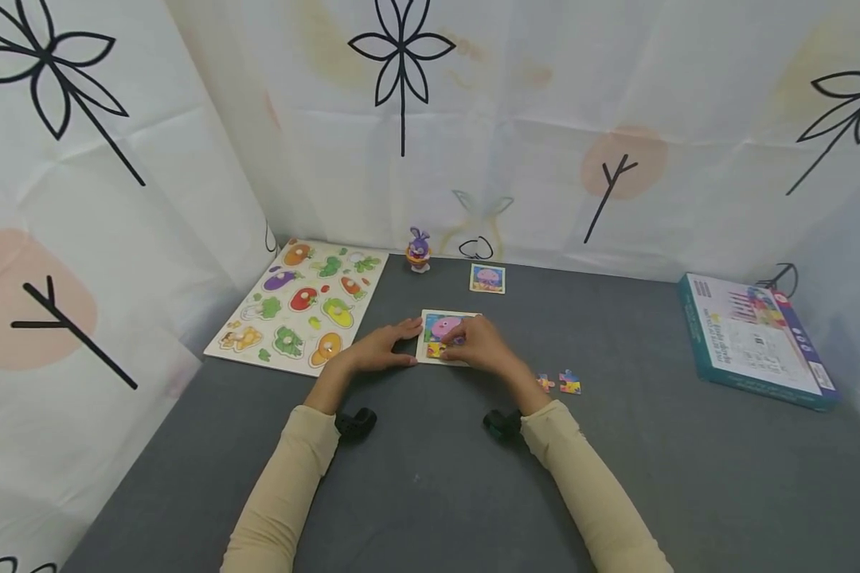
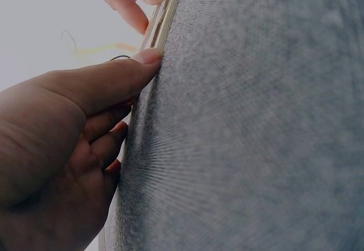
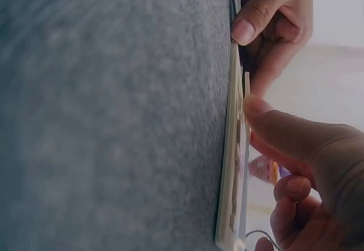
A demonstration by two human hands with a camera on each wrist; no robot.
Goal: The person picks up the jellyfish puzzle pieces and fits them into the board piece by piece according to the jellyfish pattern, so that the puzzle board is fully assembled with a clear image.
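Observation:
A small jigsaw tray (image 1: pixel 444 312) with a pink character in its picture lies flat on the grey table. My left hand (image 1: pixel 380 348) holds its left side, the thumb (image 2: pixel 149 56) on the near edge. Over the tray, my right hand (image 1: pixel 482 344) pinches a thin puzzle piece (image 3: pixel 247 86), seen edge-on and slightly raised in the right wrist view. The fingers hide part of the picture. Two loose puzzle pieces, one (image 1: pixel 569 382) beside the other (image 1: pixel 545 383), lie right of the tray, near my right wrist.
A picture card (image 1: pixel 487 278) lies behind the tray, near a purple bunny figurine (image 1: pixel 419 250). At the left is a large vegetable puzzle board (image 1: pixel 308 298). A teal-edged box (image 1: pixel 760 338) lies at the right. White printed cloth (image 1: pixel 545 191) walls the table's back.

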